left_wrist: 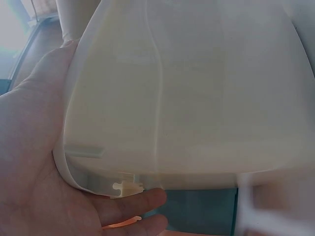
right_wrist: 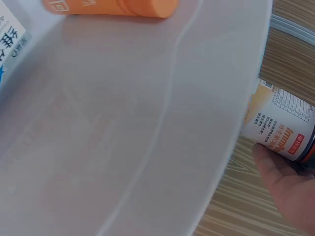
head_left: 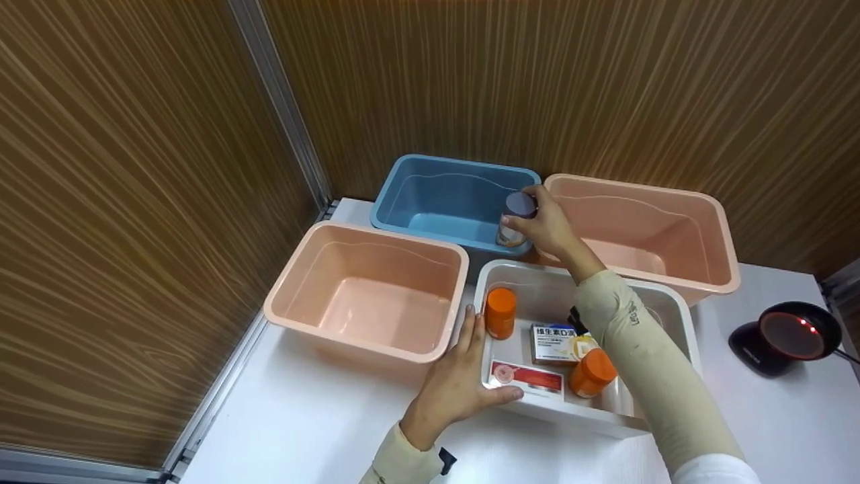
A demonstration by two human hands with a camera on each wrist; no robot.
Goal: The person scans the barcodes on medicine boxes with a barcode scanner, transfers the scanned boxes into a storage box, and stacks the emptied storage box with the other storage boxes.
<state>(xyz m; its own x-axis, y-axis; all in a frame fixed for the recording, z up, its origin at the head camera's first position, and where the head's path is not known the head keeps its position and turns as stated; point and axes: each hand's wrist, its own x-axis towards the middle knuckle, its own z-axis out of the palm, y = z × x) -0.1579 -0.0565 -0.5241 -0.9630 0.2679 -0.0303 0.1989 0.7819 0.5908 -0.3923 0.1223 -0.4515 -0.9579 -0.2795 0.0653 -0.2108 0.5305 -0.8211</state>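
My right hand (head_left: 547,225) grips a supplement bottle (head_left: 516,218) with a dark lid, held over the right end of the blue bin (head_left: 430,232). The right wrist view shows its white label (right_wrist: 283,123) with orange and red print. My left hand (head_left: 453,386) rests against the front left corner of the white bin (head_left: 584,409), fingers straight along the side and thumb over the front rim. Inside that bin are an orange bottle (head_left: 500,313), another orange bottle (head_left: 592,372), a vitamin D box (head_left: 561,344) and a red and white box (head_left: 526,380).
A pink bin (head_left: 366,349) stands at the left, and a second pink bin (head_left: 725,269) at the back right. A black device with red lights (head_left: 793,331) sits on the white table (head_left: 269,417) at the right. Wood-grain panels (head_left: 537,81) rise behind and to the left.
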